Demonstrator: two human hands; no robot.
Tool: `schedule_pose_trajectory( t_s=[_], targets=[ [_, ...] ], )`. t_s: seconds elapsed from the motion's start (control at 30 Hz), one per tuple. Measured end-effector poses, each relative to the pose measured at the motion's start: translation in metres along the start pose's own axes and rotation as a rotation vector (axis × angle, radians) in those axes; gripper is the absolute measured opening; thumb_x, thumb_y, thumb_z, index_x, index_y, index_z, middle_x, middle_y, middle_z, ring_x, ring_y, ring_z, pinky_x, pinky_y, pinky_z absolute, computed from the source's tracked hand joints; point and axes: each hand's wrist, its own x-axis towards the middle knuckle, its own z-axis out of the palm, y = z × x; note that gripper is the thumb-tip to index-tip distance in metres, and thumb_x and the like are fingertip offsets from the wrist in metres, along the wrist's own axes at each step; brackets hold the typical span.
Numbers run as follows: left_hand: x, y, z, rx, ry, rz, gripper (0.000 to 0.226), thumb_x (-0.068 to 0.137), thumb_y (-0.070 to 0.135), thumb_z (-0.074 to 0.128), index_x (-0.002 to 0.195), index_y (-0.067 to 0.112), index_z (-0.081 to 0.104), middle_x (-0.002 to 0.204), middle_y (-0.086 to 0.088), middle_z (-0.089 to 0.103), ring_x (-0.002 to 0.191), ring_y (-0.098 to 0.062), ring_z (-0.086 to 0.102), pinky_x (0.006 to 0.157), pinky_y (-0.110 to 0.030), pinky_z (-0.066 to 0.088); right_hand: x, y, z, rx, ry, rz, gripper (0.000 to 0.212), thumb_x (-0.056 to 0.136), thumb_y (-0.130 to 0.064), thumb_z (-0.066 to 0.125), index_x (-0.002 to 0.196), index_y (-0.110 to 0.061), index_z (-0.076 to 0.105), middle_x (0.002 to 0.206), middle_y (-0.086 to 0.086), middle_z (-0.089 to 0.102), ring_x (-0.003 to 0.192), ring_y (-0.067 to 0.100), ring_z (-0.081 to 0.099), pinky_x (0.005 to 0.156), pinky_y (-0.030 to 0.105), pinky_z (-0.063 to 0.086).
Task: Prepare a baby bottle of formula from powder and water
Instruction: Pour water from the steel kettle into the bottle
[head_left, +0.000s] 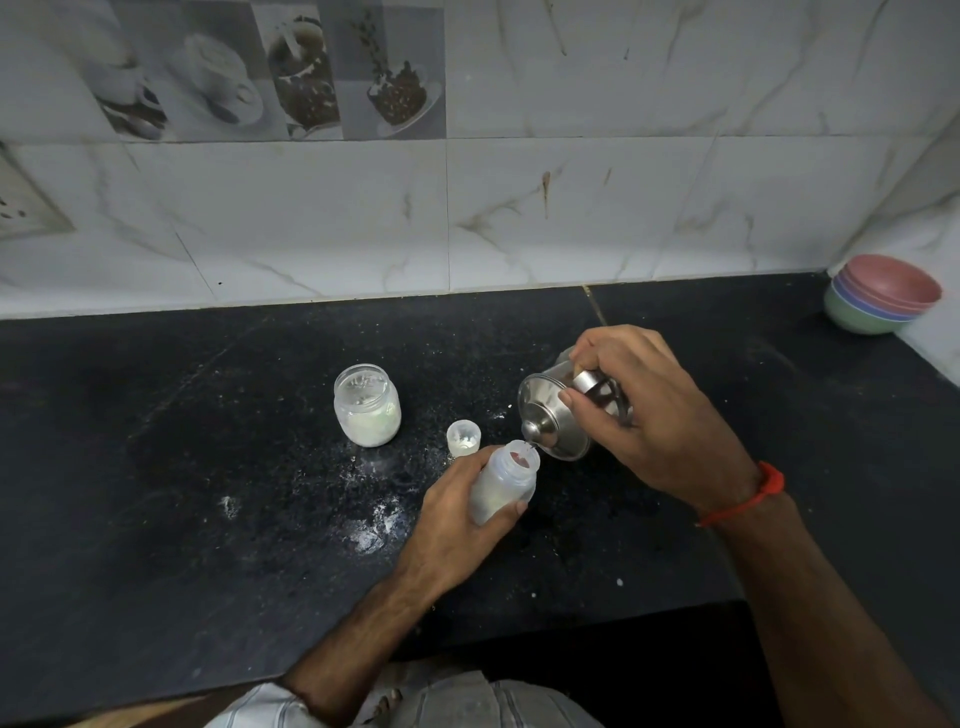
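My left hand (452, 525) grips a small translucent baby bottle (506, 480), tilted with its open mouth toward the upper right and white powder inside. My right hand (644, 410) holds a steel kettle (550, 421) with a lid, tipped so its spout sits right at the bottle's mouth. A glass jar of white powder (367, 404) stands uncapped on the black counter (208, 467), left of the hands. A small translucent cap (463, 437) lies between the jar and the bottle.
White powder is spilled on the counter in patches (371, 535) near my left hand. A stack of coloured bowls (880, 296) sits in the far right corner. A tiled wall runs behind; the counter's front edge steps in at the lower right.
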Motion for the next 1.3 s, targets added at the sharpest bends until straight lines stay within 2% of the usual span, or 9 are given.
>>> schedule_pose_trajectory(
  t_s=[0.07, 0.23, 0.33, 0.6, 1.0, 1.13, 1.3],
  targets=[
    [0.0, -0.001, 0.0, -0.001, 0.0, -0.005, 0.054, 0.088, 0.033, 0.083, 0.133, 0.045, 0.054, 0.125, 0.025, 0.063, 0.118, 0.012, 0.056, 0.092, -0.003, 0.042, 0.001, -0.001, 0.0, -0.015, 0.004, -0.01, 0.026, 0.098, -0.038, 0.055, 0.109, -0.016, 0.062, 0.122, -0.005, 0.058, 0.118, 0.012, 0.047, 0.099, 0.012, 0.035],
    [0.0, -0.007, 0.0, 0.005, -0.02, -0.012, 0.055, 0.088, 0.034, 0.083, 0.135, 0.041, 0.056, 0.129, 0.02, 0.064, 0.121, 0.009, 0.056, 0.094, -0.004, 0.041, 0.001, -0.004, -0.002, -0.037, 0.016, -0.022, 0.028, 0.097, -0.039, 0.054, 0.11, -0.016, 0.063, 0.125, -0.003, 0.058, 0.119, 0.015, 0.048, 0.097, 0.025, 0.042],
    [0.001, -0.011, 0.001, 0.012, -0.028, -0.023, 0.056, 0.087, 0.035, 0.083, 0.138, 0.036, 0.058, 0.132, 0.017, 0.065, 0.122, 0.004, 0.058, 0.096, -0.006, 0.042, 0.001, -0.003, -0.003, -0.045, 0.023, -0.026, 0.029, 0.097, -0.039, 0.054, 0.11, -0.015, 0.064, 0.126, -0.002, 0.058, 0.12, 0.017, 0.049, 0.097, 0.027, 0.044],
    [0.003, -0.014, 0.003, 0.016, -0.039, -0.033, 0.057, 0.088, 0.038, 0.082, 0.139, 0.035, 0.058, 0.132, 0.018, 0.065, 0.122, 0.004, 0.058, 0.094, -0.004, 0.041, 0.003, -0.002, -0.003, -0.046, 0.02, -0.028, 0.029, 0.098, -0.04, 0.053, 0.11, -0.016, 0.065, 0.129, -0.004, 0.058, 0.123, 0.014, 0.049, 0.095, 0.029, 0.048],
    [0.005, -0.006, 0.001, 0.009, -0.012, -0.043, 0.052, 0.088, 0.041, 0.082, 0.125, 0.058, 0.05, 0.126, 0.024, 0.063, 0.118, 0.009, 0.057, 0.091, -0.004, 0.042, 0.008, 0.002, -0.001, -0.044, 0.009, -0.044, 0.028, 0.098, -0.041, 0.052, 0.109, -0.017, 0.064, 0.136, -0.005, 0.056, 0.127, 0.013, 0.048, 0.097, 0.027, 0.048],
    [0.005, -0.007, 0.001, 0.016, -0.015, -0.035, 0.054, 0.088, 0.038, 0.082, 0.122, 0.061, 0.047, 0.124, 0.03, 0.06, 0.117, 0.014, 0.055, 0.091, -0.003, 0.042, 0.008, 0.003, -0.001, -0.049, 0.013, -0.061, 0.026, 0.098, -0.039, 0.053, 0.109, -0.017, 0.064, 0.138, -0.004, 0.055, 0.129, 0.014, 0.048, 0.097, 0.028, 0.048],
    [0.006, -0.008, 0.001, 0.017, -0.02, -0.032, 0.054, 0.088, 0.04, 0.082, 0.125, 0.059, 0.048, 0.123, 0.03, 0.061, 0.115, 0.012, 0.057, 0.089, -0.006, 0.045, 0.009, 0.002, -0.002, -0.035, 0.014, -0.073, 0.024, 0.098, -0.036, 0.055, 0.108, -0.017, 0.064, 0.139, -0.003, 0.055, 0.13, 0.016, 0.049, 0.097, 0.034, 0.051]
  ],
)
